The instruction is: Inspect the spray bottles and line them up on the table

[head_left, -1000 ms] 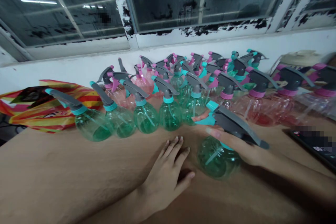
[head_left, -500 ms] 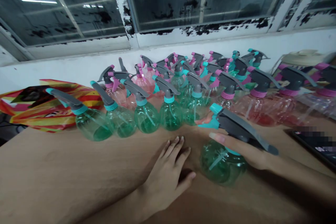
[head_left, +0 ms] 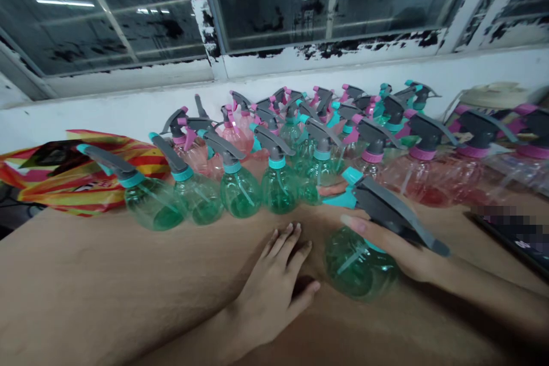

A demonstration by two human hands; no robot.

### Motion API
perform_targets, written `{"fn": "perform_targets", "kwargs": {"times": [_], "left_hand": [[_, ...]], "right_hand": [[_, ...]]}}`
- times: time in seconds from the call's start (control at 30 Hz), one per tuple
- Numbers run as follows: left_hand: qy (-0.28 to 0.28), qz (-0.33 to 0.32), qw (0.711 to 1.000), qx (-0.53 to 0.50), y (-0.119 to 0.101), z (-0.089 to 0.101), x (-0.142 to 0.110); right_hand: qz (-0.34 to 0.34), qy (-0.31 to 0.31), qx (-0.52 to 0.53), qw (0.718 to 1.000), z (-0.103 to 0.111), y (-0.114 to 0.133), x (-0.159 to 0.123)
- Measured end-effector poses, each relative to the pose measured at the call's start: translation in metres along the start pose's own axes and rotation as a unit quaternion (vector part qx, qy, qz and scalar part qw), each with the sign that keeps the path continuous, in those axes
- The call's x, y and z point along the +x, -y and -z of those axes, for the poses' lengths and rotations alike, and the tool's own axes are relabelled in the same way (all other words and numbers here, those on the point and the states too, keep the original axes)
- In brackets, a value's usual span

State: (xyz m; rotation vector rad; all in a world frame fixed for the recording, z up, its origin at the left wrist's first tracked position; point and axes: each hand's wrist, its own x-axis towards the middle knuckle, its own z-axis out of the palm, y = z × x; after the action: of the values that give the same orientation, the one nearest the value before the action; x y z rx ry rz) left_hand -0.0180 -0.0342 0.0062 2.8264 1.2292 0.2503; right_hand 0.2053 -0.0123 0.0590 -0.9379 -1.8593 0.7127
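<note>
Inside the curl of the right hand [head_left: 409, 253] is the neck of a green spray bottle [head_left: 358, 275], firmly grasped just under its grey spray head [head_left: 381, 206]. The thumb [head_left: 371, 230] lies across the near side, and a fingertip [head_left: 332, 189] shows on the far side, beside the teal trigger [head_left: 341, 199]. The round body is directly below the grip, with a pale tube visible through the plastic; whether its base touches the table [head_left: 86, 274] I cannot tell.

Just left of the grip, the left hand [head_left: 274, 283] rests palm down on the table, fingers slightly spread and holding nothing, its thumb pointing toward the held bottle.

To the right of the grip, well apart from it, lies a dark phone [head_left: 510, 240], partly blurred.

Beyond the grip and off to its left, a row of green bottles [head_left: 279, 191] with teal collars stands side by side. Beyond it to the right come pink bottles [head_left: 429, 191] with pink collars. Past the row's left end lies a striped plastic bag [head_left: 98, 183] in yellow and red.

Farther behind the grip, a mixed cluster of pink and teal spray tops [head_left: 321, 100] stands against the white wall [head_left: 107, 108], with dark windows [head_left: 274, 0] above.
</note>
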Motion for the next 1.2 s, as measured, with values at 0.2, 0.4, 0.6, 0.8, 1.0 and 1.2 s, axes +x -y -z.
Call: {"fn": "perform_targets", "kwargs": {"times": [0.2,0.4,0.6,0.8,1.0,1.2], "left_hand": [[0.0,-0.004,1.0,0.005,0.0,0.0,-0.001],[0.005,-0.005,1.0,0.008,0.0,-0.001,0.0],[0.004,-0.009,1.0,0.009,0.001,0.001,0.001],[0.003,-0.01,1.0,0.012,0.001,0.0,0.001],[0.001,-0.009,1.0,0.014,0.002,-0.002,0.0],[0.002,-0.007,1.0,0.011,0.001,-0.001,0.0]], "right_hand": [[-0.003,-0.006,0.013,1.0,0.001,0.008,0.005],[0.002,0.025,0.0,1.0,0.001,0.009,0.004],[0.034,0.036,-0.011,0.999,0.001,0.008,0.004],[0.043,0.013,-0.003,0.999,0.0,0.009,0.002],[0.036,-0.006,-0.008,0.999,-0.003,0.013,0.0],[0.011,-0.009,0.007,1.0,-0.005,0.013,0.001]]}}
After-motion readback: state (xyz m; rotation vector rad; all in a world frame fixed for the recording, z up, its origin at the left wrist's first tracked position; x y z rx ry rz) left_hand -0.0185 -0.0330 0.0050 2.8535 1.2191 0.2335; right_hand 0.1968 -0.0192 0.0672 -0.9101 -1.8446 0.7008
